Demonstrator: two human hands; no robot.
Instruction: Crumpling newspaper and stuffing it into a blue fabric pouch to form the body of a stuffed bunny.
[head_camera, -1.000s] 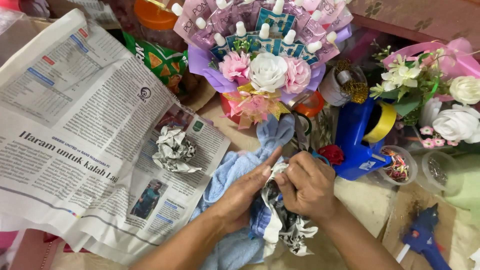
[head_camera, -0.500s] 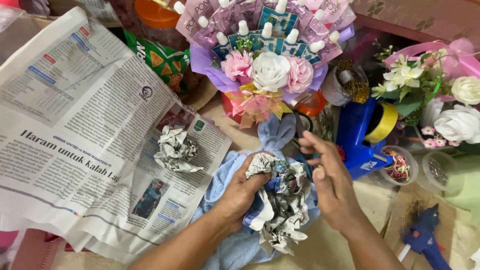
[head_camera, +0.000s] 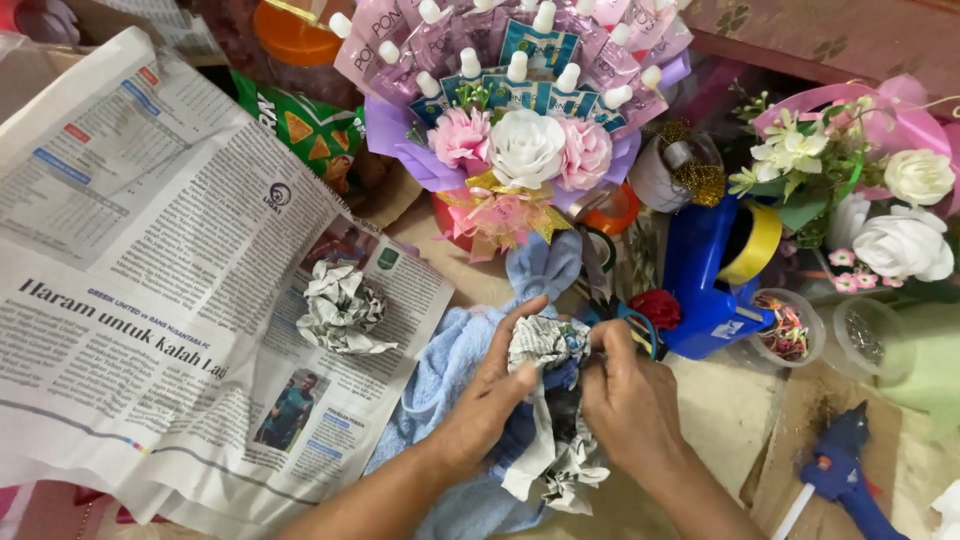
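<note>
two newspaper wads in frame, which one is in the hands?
The crumpled newspaper wad over the light blue cloth, pinched between left hand and right hand. The other wad lies untouched on the flat newspaper sheet.

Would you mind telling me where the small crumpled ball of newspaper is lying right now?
In the head view, the crumpled newspaper ball sits left of centre on the spread newspaper's right edge, just left of the light blue cloth.

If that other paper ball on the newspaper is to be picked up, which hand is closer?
Probably the left hand: the crumpled ball lies on the open newspaper on its side; the right hand is farther off.
</note>
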